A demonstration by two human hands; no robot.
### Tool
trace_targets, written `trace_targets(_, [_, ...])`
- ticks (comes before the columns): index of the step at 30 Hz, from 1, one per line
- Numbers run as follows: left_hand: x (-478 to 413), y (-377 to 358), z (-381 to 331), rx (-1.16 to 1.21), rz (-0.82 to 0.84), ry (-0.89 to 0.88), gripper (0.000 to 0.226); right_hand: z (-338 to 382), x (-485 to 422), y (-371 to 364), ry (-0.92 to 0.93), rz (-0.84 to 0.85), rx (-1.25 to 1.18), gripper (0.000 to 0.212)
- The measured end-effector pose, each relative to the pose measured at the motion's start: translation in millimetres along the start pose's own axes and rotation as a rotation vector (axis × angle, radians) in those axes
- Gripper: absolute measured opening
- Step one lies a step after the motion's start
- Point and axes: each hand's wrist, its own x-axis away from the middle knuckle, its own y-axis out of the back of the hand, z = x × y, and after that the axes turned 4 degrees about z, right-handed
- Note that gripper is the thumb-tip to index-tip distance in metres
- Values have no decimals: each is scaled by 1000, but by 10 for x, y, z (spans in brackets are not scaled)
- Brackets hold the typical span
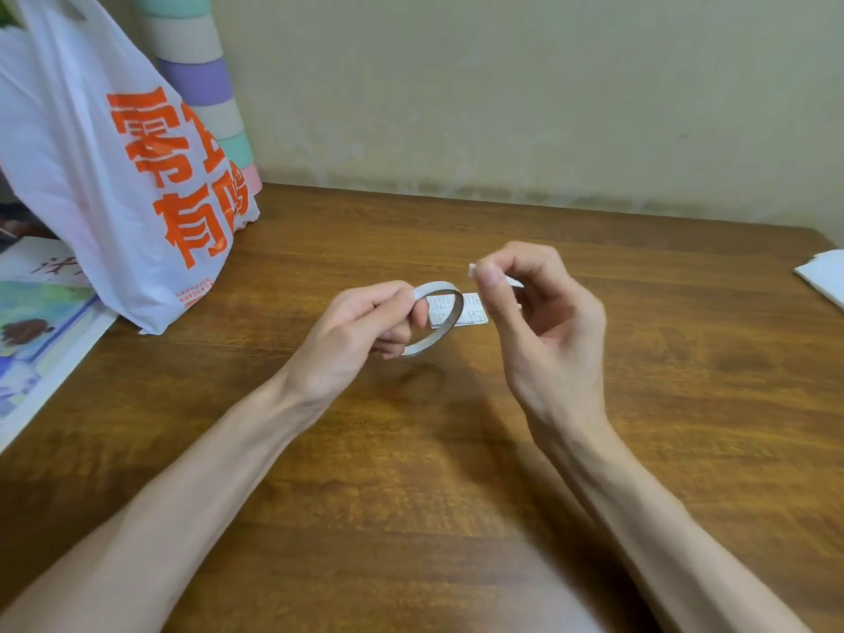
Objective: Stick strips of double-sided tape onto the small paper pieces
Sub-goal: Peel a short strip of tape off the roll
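My left hand grips a thin white roll of double-sided tape, held on edge above the wooden table. To its right, my right hand pinches a short white tape strip between thumb and forefinger, raised above the table. A small printed paper piece lies flat on the table behind the roll, partly hidden by both hands.
A white plastic bag with orange characters stands at the left rear, with a striped cylinder behind it. Printed sheets lie at the left edge. White paper sits at the right edge. A wall closes the far side.
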Motion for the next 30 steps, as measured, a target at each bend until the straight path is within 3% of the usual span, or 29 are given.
trace_targets(4, [7,-116,7,34,2,-19,38,-92,13,17,-88,68,58,16])
trace_targets(9, [49,-124,-7,157,51,41,42,-59,53,-3,-291,5,-161,18])
trace_targets(13, [91,-118,-48,368,254,180,54,-27,66,-43,-373,-10,-268,14])
trace_targets(17, [98,-150,-32,468,453,230,49,-43,88,-69,-422,-11,-298,16])
trace_targets(20, [87,-144,-25,492,339,186,44,-50,75,-51,-414,-5,-275,20])
trace_targets(25, [66,-170,-19,319,-116,-25,19,-34,53,-47,-447,34,-248,29])
trace_targets(27, [70,-149,-40,346,-165,-16,26,-15,41,-56,-486,41,-285,35])
trace_targets(30, [89,-131,-114,410,-111,36,35,8,20,-56,-520,60,-316,44])
